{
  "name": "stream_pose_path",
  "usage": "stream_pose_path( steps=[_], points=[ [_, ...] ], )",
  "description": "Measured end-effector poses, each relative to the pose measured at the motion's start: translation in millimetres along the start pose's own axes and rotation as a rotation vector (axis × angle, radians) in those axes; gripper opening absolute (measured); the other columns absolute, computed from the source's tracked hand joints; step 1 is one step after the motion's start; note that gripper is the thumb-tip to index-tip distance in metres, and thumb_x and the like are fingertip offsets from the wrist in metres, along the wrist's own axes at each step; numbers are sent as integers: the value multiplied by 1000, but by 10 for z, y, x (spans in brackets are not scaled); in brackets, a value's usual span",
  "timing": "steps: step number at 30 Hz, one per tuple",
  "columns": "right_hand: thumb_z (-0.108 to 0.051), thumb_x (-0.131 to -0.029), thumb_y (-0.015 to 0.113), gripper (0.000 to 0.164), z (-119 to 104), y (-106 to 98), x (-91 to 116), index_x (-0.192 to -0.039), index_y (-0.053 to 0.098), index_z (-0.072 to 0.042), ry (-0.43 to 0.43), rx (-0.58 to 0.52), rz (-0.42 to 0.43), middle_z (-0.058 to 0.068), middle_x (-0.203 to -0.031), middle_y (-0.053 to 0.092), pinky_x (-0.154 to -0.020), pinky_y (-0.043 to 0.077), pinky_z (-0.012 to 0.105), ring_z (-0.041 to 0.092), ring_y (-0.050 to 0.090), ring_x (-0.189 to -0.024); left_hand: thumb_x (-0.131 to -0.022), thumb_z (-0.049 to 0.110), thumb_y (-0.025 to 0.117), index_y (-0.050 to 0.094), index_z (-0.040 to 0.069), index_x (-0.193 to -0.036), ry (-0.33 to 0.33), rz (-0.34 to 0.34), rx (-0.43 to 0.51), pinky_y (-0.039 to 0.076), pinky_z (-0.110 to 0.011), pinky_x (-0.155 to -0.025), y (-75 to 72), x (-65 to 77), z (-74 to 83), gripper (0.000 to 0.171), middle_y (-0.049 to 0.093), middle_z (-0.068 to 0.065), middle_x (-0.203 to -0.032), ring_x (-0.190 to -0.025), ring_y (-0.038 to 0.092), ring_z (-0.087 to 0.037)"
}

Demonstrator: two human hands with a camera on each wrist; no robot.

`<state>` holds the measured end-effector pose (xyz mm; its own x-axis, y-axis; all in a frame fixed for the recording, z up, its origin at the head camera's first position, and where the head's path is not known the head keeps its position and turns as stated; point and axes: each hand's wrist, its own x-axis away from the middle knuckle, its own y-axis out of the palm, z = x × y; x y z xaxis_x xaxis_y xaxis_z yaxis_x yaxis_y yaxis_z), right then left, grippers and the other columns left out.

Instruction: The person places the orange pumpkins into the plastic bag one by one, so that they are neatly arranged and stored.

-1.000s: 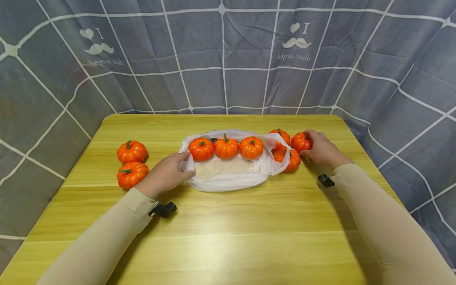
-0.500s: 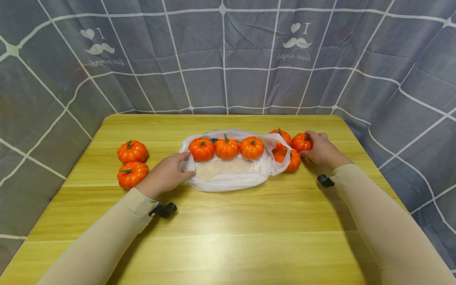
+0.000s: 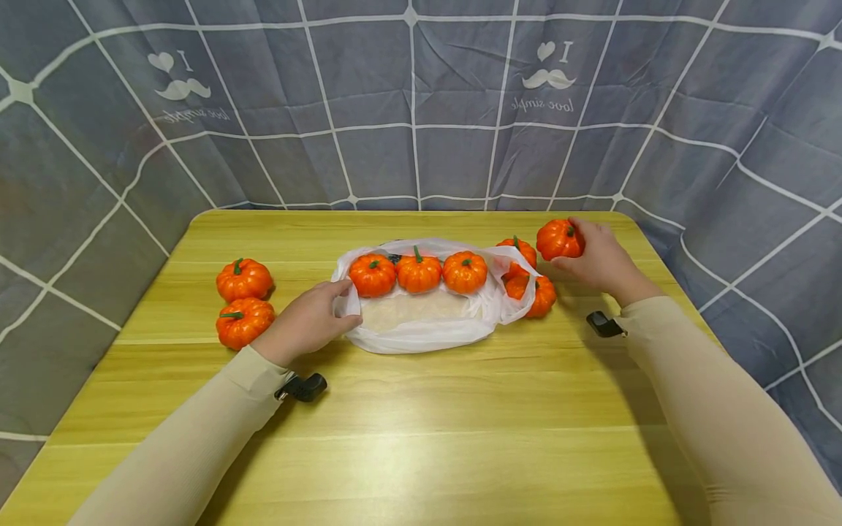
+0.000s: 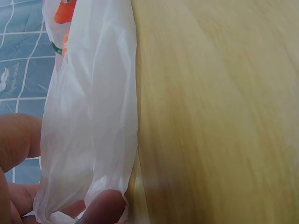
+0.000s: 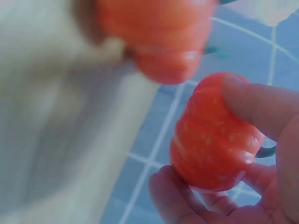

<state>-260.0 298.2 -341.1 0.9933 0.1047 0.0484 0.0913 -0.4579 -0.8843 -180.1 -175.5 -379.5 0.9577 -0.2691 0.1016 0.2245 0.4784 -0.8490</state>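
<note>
My right hand (image 3: pixel 608 261) grips a small orange pumpkin (image 3: pixel 559 239) above the table; the right wrist view shows the thumb and fingers around the pumpkin (image 5: pixel 212 140). At its left side, my left hand (image 3: pixel 308 321) pinches the edge of a white plastic bag (image 3: pixel 421 337). In the left wrist view the bag (image 4: pixel 100 102) hangs between thumb and fingers. Three orange pumpkins sit in a row in the bag's mouth, the middle pumpkin (image 3: pixel 419 274) with its green stem upright. Several pumpkins, one of them a front pumpkin (image 3: pixel 542 298), stand by the bag's right handle, partly behind its plastic.
Two more pumpkins lie on the wooden table (image 3: pixel 421 438) at the left, a rear pumpkin (image 3: pixel 243 280) and a nearer pumpkin (image 3: pixel 245 324) beside my left wrist. A grey curtain (image 3: pixel 454 109) with white lines surrounds the table's back and sides.
My right hand has lifted the pumpkin off the table, up and slightly back from beside the others. The left hand and the bag stay where they were.
</note>
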Motion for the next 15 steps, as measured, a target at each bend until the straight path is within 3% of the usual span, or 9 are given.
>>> stream_pose_path(
  steps=[7, 15],
  points=[
    [-26, -94, 78, 90, -370, -90, 67, -166, 26, -8, -87, -57, 60, 37, -151, 35, -113, 42, 72, 55, 45, -132, -98, 35, 71, 37, -3, -161, -4, 1, 0, 39, -60, -121, 2, 0, -10, 81, 47, -29, -159, -146, 47, -46],
    [-25, -94, 77, 90, -802, -128, 203, -168, 26, -15, -137, -70, 53, 33, -156, 32, -113, 45, 66, 53, 51, -130, -98, 35, 71, 37, -3, -161, -7, -3, -2, 39, -60, -121, -1, 2, 2, 81, 47, -29, -159, -146, 47, -46]
  ],
)
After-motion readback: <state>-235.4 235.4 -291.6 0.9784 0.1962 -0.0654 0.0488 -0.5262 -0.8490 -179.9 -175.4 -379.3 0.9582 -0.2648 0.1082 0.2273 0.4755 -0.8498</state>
